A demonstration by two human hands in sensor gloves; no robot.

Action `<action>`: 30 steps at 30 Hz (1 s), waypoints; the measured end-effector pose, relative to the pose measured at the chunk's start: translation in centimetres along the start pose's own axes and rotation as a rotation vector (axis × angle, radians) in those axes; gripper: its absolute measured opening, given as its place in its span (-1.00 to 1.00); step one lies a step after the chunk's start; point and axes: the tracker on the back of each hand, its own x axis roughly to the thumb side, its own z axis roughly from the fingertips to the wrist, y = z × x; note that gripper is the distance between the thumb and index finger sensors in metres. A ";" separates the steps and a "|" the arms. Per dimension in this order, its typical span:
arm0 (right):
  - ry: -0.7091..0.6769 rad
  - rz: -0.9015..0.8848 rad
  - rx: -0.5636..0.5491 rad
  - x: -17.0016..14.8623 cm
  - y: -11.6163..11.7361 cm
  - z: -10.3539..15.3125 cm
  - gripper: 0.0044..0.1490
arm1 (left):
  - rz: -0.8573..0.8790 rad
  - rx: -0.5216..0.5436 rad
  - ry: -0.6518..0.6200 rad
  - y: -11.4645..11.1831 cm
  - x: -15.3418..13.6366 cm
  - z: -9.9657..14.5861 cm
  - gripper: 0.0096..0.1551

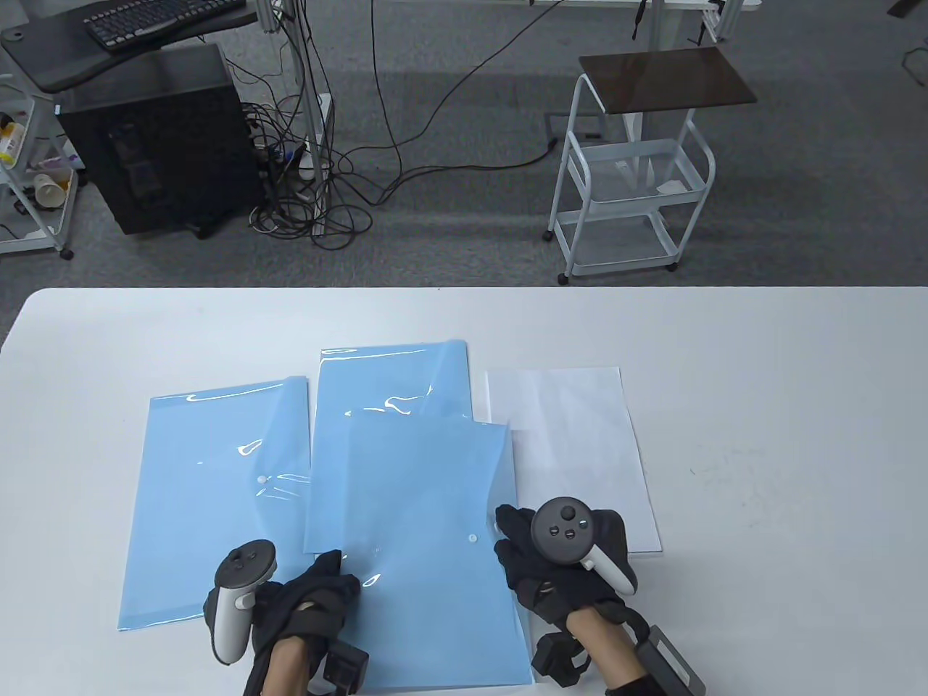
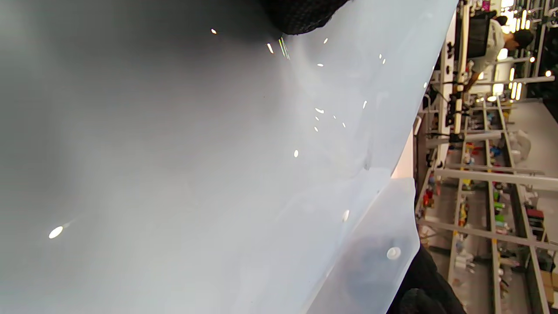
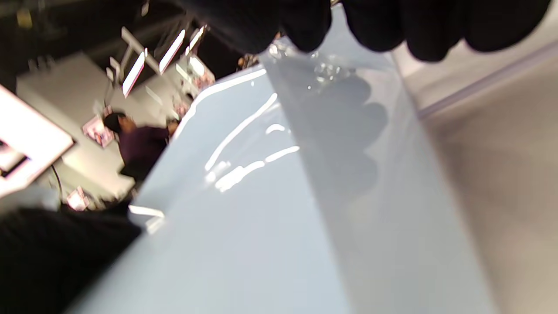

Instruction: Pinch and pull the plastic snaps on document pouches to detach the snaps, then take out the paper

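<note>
Blue document pouch (image 1: 420, 536) on the worktop (image 1: 761, 435): left hand (image 1: 308, 594) fingers curl around its left edge, right hand (image 1: 558, 558) fingers pinch its right edge.

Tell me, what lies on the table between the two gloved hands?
The front blue pouch: left hand at its left edge, right hand at its right, white snap between. Table view.

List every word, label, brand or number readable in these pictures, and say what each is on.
None can be read.
Blue pouches: plain, no print.
White paper: blank on the side shown.
Tracker on the right hand: button marks too small to read.
Keyboard: keys too small.
Shelves in the left wrist view: labels blurred.
</note>
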 end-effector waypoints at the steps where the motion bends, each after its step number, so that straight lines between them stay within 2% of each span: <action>1: -0.002 0.052 0.015 0.3 0.2 -0.2 -0.22 | -0.007 0.005 0.004 0.0 0.0 0.0 -0.47; 4: 0.006 0.186 0.072 1.0 1.0 -0.8 -0.21 | -0.019 0.012 0.014 -0.1 -0.1 -0.1 -0.47; 13: 0.018 0.330 0.163 1.5 3.5 -1.9 -0.19 | -0.034 0.021 0.025 -0.2 0.0 -0.1 -0.47; 26: 0.005 0.490 0.149 1.8 5.6 -2.1 -0.19 | -0.059 0.035 0.043 -0.3 0.0 -0.1 -0.47; 30: 0.001 0.600 0.170 2.6 5.8 -2.3 -0.22 | -0.056 0.032 0.052 -0.3 0.0 -0.1 -0.46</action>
